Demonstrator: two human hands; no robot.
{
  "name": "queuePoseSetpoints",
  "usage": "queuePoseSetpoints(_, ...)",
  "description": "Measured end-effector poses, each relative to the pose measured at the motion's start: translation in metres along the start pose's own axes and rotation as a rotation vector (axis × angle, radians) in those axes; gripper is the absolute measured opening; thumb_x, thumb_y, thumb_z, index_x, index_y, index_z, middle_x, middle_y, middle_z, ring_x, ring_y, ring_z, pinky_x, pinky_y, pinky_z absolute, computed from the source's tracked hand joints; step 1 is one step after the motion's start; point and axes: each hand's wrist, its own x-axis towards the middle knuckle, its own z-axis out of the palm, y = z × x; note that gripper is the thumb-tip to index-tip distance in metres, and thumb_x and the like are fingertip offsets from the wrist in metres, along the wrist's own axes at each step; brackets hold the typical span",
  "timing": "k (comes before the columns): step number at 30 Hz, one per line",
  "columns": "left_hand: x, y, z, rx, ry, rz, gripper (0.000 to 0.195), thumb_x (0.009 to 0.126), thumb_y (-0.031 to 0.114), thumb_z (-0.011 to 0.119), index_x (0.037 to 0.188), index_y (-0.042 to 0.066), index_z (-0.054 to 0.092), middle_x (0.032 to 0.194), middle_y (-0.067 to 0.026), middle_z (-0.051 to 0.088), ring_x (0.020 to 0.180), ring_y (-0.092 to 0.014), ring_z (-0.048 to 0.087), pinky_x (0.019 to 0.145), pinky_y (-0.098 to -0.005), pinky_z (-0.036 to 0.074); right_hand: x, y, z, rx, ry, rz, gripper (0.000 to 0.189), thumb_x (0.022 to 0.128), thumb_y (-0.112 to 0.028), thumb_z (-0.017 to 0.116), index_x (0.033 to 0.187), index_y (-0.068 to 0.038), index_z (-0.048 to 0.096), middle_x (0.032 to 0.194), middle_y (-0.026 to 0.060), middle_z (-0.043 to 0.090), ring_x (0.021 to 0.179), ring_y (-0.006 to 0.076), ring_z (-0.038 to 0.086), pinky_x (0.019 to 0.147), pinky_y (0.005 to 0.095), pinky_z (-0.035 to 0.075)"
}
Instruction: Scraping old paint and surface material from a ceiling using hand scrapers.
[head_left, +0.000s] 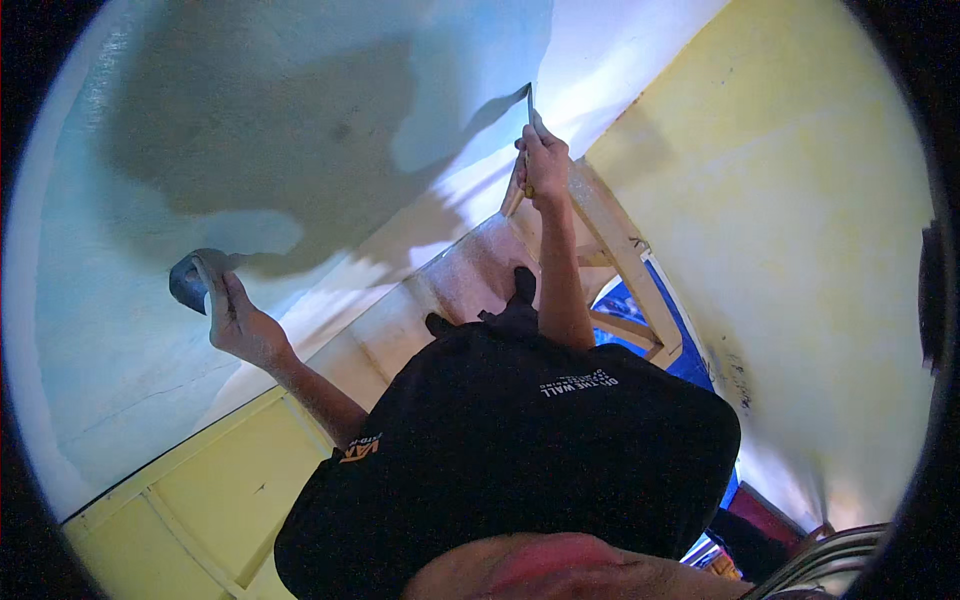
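A pale blue wall (247, 352) with white patches along its edges fills the upper left, under a large shadow. My right hand (545, 161) grips the handle of a thin-bladed tool, seen nearly edge-on, which looks like a putty knife (530, 101); its tip is at the blue surface near the white band (600, 52). At the left, my left hand (244, 319) holds a dark rounded piece (187, 283) between thumb and fingers, close to the wall. What that piece is made of I cannot tell.
Yellow wall surface (787, 225) curves along the right. Below my right arm stands a wooden frame (615, 217) with blue material (682, 360) behind it. Yellow panelling (202, 480) lies at the lower left. My feet are on a light, dusty board surface (465, 277).
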Motion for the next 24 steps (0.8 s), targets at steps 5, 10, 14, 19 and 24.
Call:
queuePoseSetpoints(5, -0.001, 0.009, 0.001, 0.003, -0.044, -0.052, 0.038, 0.097, 0.004, 0.059, 0.135, 0.001, 0.060, 0.129, -0.0146, 0.068, 0.108, -0.016, 0.063, 0.096, -0.0297, 0.046, 0.007, 0.002, 0.002, -0.008, 0.027, -0.054, 0.050, 0.102, -0.021, 0.054, 0.146, 0.002, 0.045, 0.077, 0.0052, 0.056, 0.037, 0.0078, 0.044, 0.030, 0.0266, 0.036)
queuePoseSetpoints(10, 0.002, 0.005, 0.003, -0.047, 0.018, 0.016, 0.029, 0.094, 0.011, 0.066, 0.119, -0.004, 0.071, 0.103, -0.0138, 0.075, 0.088, -0.017, 0.063, 0.084, -0.0307, 0.049, 0.010, -0.003, 0.000, -0.003, 0.019, -0.011, 0.050, 0.102, -0.021, 0.053, 0.147, 0.002, 0.045, 0.077, 0.0051, 0.056, 0.037, 0.0078, 0.044, 0.029, 0.0270, 0.036)
queuePoseSetpoints(14, 0.003, 0.005, 0.002, 0.000, 0.015, -0.028, 0.030, 0.094, 0.011, 0.066, 0.120, -0.003, 0.070, 0.105, -0.0141, 0.075, 0.089, -0.017, 0.063, 0.084, -0.0308, 0.049, -0.003, -0.004, 0.007, -0.005, 0.034, -0.031, 0.030, 0.102, -0.023, 0.055, 0.115, 0.004, 0.056, 0.069, 0.0047, 0.055, 0.038, 0.0091, 0.044, 0.032, 0.0272, 0.035)
queuePoseSetpoints(19, 0.003, 0.004, 0.003, -0.023, 0.017, -0.033, 0.032, 0.094, 0.011, 0.065, 0.124, -0.002, 0.068, 0.110, -0.0137, 0.074, 0.092, -0.017, 0.064, 0.086, -0.0308, 0.048, -0.003, -0.019, 0.012, -0.020, 0.078, -0.054, 0.035, 0.102, -0.027, 0.057, 0.088, 0.005, 0.062, 0.061, 0.0036, 0.052, 0.038, 0.0105, 0.044, 0.034, 0.0275, 0.036)
queuePoseSetpoints(24, 0.003, 0.006, 0.003, -0.003, 0.017, -0.015, 0.032, 0.095, 0.011, 0.065, 0.124, -0.002, 0.068, 0.109, -0.0138, 0.074, 0.092, -0.016, 0.064, 0.088, -0.0313, 0.048, 0.011, -0.007, 0.000, 0.052, 0.063, -0.042, 0.033, 0.102, -0.027, 0.057, 0.087, 0.002, 0.060, 0.064, 0.0039, 0.053, 0.038, 0.0110, 0.045, 0.034, 0.0274, 0.036)
